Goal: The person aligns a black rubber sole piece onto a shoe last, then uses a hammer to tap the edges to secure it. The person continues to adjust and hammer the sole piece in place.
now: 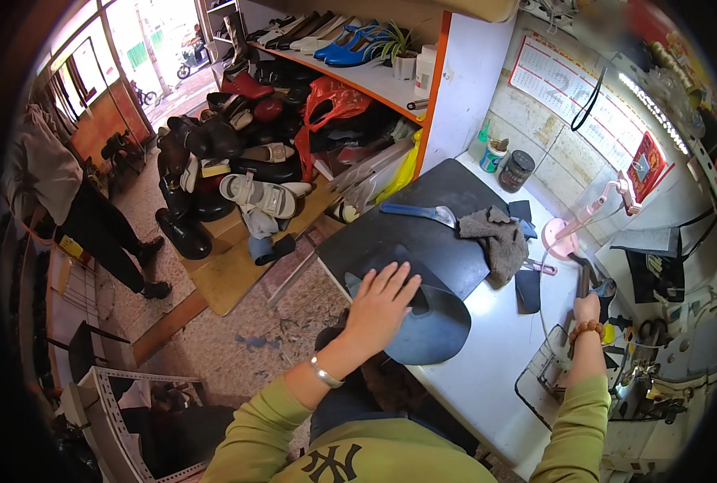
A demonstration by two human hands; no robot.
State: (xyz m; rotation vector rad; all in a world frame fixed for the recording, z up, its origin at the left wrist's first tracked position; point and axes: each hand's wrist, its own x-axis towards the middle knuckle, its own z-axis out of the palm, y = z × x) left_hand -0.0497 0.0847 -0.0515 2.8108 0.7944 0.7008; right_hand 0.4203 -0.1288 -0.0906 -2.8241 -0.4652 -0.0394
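My left hand (pixel 381 307) lies with its fingers stretched out on a dark, flexible sheet (pixel 435 332), which looks like rubber or leather. The sheet curls over the near edge of the worktable, partly on a black board (pixel 358 241). At the table's right side, my right hand (pixel 587 307) is closed round a dark handle (pixel 585 278); the rest of that tool cannot be made out. A blue-handled knife (pixel 413 210) lies on the board's far part. Beside it sits a crumpled grey-brown cloth (pixel 491 241).
Dark scraps (pixel 527 291) and a pink lamp (pixel 564 239) are on the white tabletop (pixel 475 354). Jars (pixel 517 171) stand by the tiled wall. Heaped shoes (pixel 214 153) fill the left side below a shoe shelf (pixel 358 68). A person (pixel 77 193) stands farther left.
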